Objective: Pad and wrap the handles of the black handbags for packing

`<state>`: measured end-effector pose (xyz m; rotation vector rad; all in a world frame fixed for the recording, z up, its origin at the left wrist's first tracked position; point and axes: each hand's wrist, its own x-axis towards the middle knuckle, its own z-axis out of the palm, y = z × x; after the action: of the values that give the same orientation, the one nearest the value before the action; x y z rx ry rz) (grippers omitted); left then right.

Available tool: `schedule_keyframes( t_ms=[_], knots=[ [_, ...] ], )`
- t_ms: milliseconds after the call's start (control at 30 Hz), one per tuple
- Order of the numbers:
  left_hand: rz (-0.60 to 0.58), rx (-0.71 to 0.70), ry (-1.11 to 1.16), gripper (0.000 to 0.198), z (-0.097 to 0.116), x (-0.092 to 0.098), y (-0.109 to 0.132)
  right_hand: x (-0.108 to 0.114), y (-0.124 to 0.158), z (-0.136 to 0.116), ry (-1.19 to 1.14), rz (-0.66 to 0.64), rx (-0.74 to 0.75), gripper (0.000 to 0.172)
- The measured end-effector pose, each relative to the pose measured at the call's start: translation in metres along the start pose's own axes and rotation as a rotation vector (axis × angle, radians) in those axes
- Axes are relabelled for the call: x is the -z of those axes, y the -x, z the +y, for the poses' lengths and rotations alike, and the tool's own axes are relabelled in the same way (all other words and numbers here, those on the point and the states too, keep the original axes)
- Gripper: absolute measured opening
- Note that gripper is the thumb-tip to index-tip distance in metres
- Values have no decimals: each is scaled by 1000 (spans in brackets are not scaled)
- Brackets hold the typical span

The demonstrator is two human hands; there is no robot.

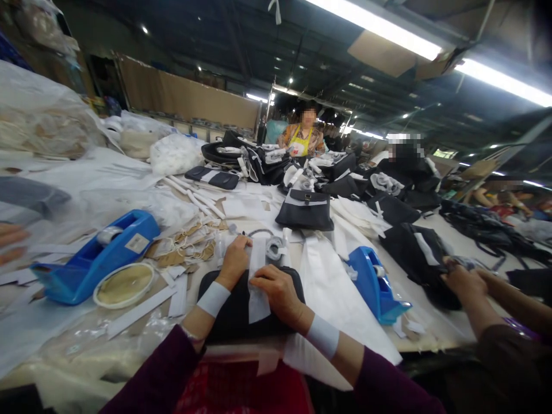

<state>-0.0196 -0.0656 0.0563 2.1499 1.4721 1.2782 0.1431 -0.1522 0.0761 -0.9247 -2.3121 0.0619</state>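
Observation:
A black bag (219,319) lies flat at the table's near edge, right below both hands. Across its middle runs a strip of thin white wrapping (259,313). My right hand (278,290) pinches the edge of this strip. My left hand (235,259) is closed at the bag's far side, left of the strip; what its fingers grip is hidden. Just beyond the bag sits a coil of grey-white wrapped material (275,248), close to the strip's far end. White bands circle both my wrists.
Blue tape dispensers stand left (101,253) and right (373,282). Near the left one are a round tub (124,284) and tangled tags with strings (185,244). A finished-looking black bag (305,210) and a bag pile lie beyond. Co-workers' hands (468,284) work at right.

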Motion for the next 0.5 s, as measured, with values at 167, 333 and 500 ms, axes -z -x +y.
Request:
schedule_keyframes(
  t_ms=[167,333,500],
  knots=[
    [-1,-76,77,38,4,-1,0,2,9,-10,177,-123,60,24],
    [-5,-128,139,38,13,7,4,5,17,-19,186,-183,89,33],
    [-129,-203,138,32,25,15,37,5,28,-20,139,-221,96,48]
  ],
)
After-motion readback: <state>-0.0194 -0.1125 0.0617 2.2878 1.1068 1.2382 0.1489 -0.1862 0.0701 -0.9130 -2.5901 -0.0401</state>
